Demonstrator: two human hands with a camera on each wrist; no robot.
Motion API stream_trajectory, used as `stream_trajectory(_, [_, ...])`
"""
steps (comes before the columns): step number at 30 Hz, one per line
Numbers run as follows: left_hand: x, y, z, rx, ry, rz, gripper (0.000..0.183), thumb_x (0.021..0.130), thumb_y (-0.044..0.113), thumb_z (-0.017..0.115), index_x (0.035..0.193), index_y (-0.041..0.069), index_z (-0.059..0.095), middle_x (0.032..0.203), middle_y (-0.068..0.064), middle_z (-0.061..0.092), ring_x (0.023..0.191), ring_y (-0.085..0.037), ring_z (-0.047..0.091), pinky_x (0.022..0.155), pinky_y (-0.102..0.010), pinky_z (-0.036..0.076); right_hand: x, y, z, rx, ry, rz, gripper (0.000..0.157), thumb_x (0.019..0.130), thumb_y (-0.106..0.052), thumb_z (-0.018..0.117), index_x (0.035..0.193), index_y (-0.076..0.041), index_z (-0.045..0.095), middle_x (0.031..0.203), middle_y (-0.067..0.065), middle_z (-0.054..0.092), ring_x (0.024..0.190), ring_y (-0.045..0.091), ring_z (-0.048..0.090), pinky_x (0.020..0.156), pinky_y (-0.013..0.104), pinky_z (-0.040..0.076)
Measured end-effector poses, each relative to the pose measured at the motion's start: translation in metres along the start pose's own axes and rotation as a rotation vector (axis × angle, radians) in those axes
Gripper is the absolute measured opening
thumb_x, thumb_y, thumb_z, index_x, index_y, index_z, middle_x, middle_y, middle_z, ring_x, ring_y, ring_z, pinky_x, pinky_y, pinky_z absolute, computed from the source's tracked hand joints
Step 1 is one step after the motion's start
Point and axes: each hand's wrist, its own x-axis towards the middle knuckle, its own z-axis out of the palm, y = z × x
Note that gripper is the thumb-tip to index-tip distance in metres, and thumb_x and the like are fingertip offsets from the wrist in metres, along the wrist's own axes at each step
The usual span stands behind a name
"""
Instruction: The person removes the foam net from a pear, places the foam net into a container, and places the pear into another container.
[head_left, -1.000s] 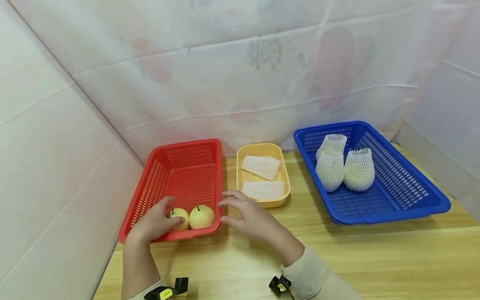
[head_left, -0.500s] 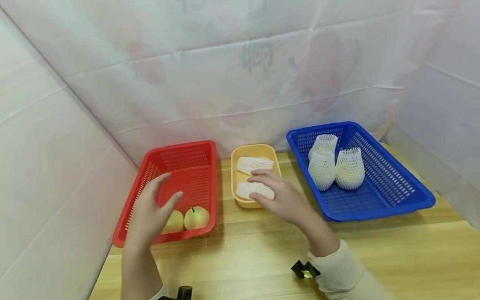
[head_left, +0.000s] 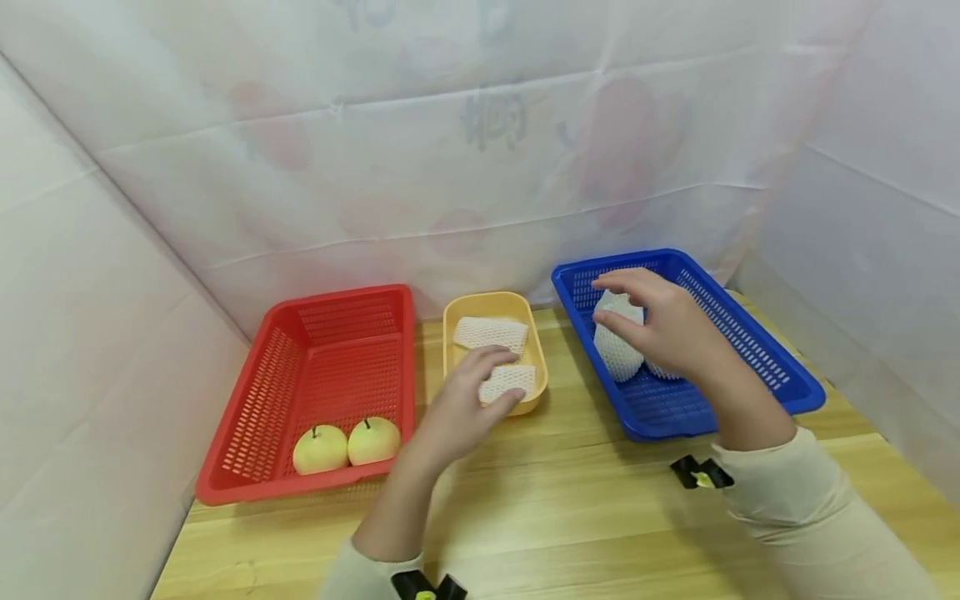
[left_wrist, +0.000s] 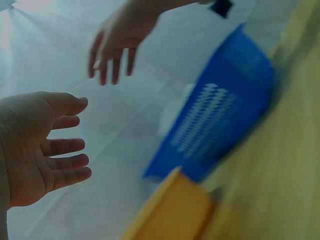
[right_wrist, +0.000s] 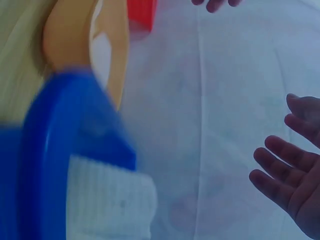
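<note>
My left hand (head_left: 461, 412) hovers over the near part of the yellow tray (head_left: 453, 317), holding nothing. Two white foam net sleeves lie flat in that tray, a far one (head_left: 491, 333) and a near one (head_left: 517, 379) partly behind the fingers. Above the blue basket (head_left: 750, 358) is my right hand (head_left: 667, 329), its fingers apart and nothing between them. Under it stand fruits in white foam nets; one netted fruit (head_left: 618, 354) shows well, the others are mostly hidden by the hand. The right wrist view shows the right palm (right_wrist: 300, 175) bare, fingers spread.
At left, a red basket (head_left: 352, 367) holds two round yellow pears, a left pear (head_left: 320, 450) and a right pear (head_left: 374, 441), against its near wall. All containers stand on a wooden table (head_left: 570, 517). White cloth walls (head_left: 420, 167) enclose the back and sides.
My left hand has left the pears in the red basket and moved right to the yellow tray. My right hand has travelled right, past the yellow tray, to the blue basket. The head view has shifted slightly.
</note>
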Motion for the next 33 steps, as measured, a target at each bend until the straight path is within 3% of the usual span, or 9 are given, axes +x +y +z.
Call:
stream_trajectory(3, [0.010,0.002,0.028,0.042,-0.110,0.015,0.045,0.093,0.031,0.068,0.135,0.016,0.058,0.144,-0.003,0.050,0.134,-0.021,0.048,0.111,-0.040,0.041,-0.001,0.016,-0.010,-0.058,-0.064,0.064,0.042,0.095,-0.026,0.066,0.135,-0.013,0.059,0.138,0.013,0.056,0.118,0.034,0.055,0.092,0.056,0.049])
stream_trajectory(7, [0.020,0.008,0.058,0.120,-0.222,0.046,0.051,0.096,0.041,0.063,0.141,0.020,0.052,0.153,-0.003,0.041,0.139,-0.021,0.042,0.111,-0.040,0.042,-0.004,0.038,-0.016,-0.133,-0.185,0.141,0.049,0.095,-0.026,0.066,0.140,-0.008,0.053,0.143,0.020,0.050,0.132,0.041,0.043,0.103,0.063,0.039])
stream_trajectory(11, [0.032,0.016,0.082,0.177,-0.282,0.082,0.058,0.097,0.046,0.058,0.147,0.021,0.045,0.160,-0.004,0.031,0.147,-0.021,0.030,0.115,-0.040,0.037,-0.007,0.063,-0.015,-0.203,-0.288,0.180,0.058,0.095,-0.022,0.066,0.145,-0.003,0.045,0.149,0.027,0.041,0.137,0.047,0.035,0.108,0.067,0.032])
stream_trajectory(16, [0.043,0.023,0.106,0.323,-0.325,0.194,0.060,0.098,0.050,0.053,0.148,0.018,0.045,0.161,-0.009,0.027,0.150,-0.026,0.021,0.119,-0.038,0.029,-0.009,0.098,-0.012,-0.255,-0.353,0.189,0.070,0.092,-0.021,0.069,0.150,-0.001,0.035,0.153,0.032,0.029,0.138,0.053,0.028,0.107,0.071,0.028])
stream_trajectory(21, [0.047,0.023,0.118,0.439,-0.348,0.244,0.054,0.098,0.051,0.051,0.142,0.019,0.053,0.158,-0.011,0.033,0.150,-0.029,0.023,0.119,-0.038,0.029,-0.007,0.133,-0.008,-0.185,-0.397,0.268,0.082,0.093,-0.024,0.069,0.154,0.002,0.022,0.155,0.033,0.023,0.140,0.054,0.024,0.108,0.070,0.027])
stream_trajectory(26, [0.047,0.023,0.118,0.441,-0.360,0.221,0.051,0.099,0.053,0.049,0.139,0.022,0.055,0.159,-0.007,0.033,0.150,-0.027,0.023,0.119,-0.037,0.028,-0.009,0.157,-0.002,-0.073,-0.424,0.340,0.091,0.094,-0.030,0.067,0.155,0.003,0.010,0.157,0.035,0.015,0.141,0.056,0.016,0.108,0.072,0.021])
stream_trajectory(30, [0.048,0.025,0.119,0.438,-0.370,0.218,0.052,0.099,0.053,0.048,0.140,0.021,0.055,0.159,-0.006,0.032,0.150,-0.027,0.021,0.120,-0.036,0.027,-0.012,0.172,0.004,-0.038,-0.395,0.393,0.098,0.093,-0.034,0.067,0.155,0.004,0.002,0.158,0.035,0.007,0.142,0.057,0.011,0.109,0.072,0.018])
stream_trajectory(33, [0.048,0.026,0.121,0.429,-0.376,0.210,0.053,0.099,0.053,0.048,0.141,0.021,0.054,0.160,-0.006,0.031,0.151,-0.026,0.020,0.121,-0.036,0.025,-0.016,0.180,0.007,-0.030,-0.359,0.451,0.100,0.094,-0.040,0.065,0.156,0.002,0.000,0.158,0.036,0.007,0.140,0.058,0.014,0.108,0.073,0.020])
